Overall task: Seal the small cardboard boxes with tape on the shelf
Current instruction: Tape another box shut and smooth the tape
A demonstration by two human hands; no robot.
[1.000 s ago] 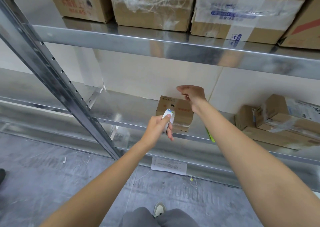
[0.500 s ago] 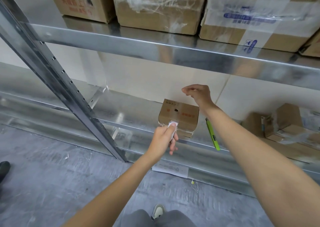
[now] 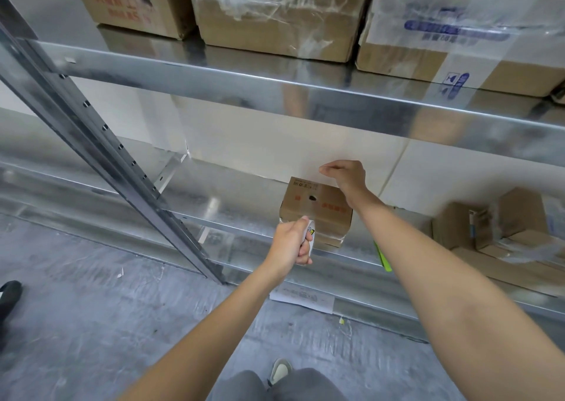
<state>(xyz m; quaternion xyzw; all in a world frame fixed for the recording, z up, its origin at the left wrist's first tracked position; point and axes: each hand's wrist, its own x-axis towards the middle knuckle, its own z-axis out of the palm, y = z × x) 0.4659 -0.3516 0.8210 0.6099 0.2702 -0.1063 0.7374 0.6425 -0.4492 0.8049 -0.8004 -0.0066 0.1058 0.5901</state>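
Gripping white tape roll [image 3: 309, 237], left hand [image 3: 292, 244] curls fingers round it at near face of small cardboard box [image 3: 316, 209]. Right hand [image 3: 347, 179] hovers just beyond box's far top edge, fingers curled; whether pinching tape end, cannot tell. One box on metal shelf [image 3: 214, 198] between hands. Likely light, stiff, prone to sliding on metal: steady from top. Right of right forearm: green cutter [image 3: 382, 255], heap of small boxes [image 3: 501, 229], count unclear. Three big cartons [image 3: 275, 12] above.

1. A grey concrete floor [image 3: 91, 324], scuffed and streaked, lies below.
2. A pale wall [image 3: 275, 143] stands behind the rack.
3. A slanted metal upright [image 3: 101, 143] with holes crosses the left.
4. Soft light glares off the upper beam [image 3: 275, 94].
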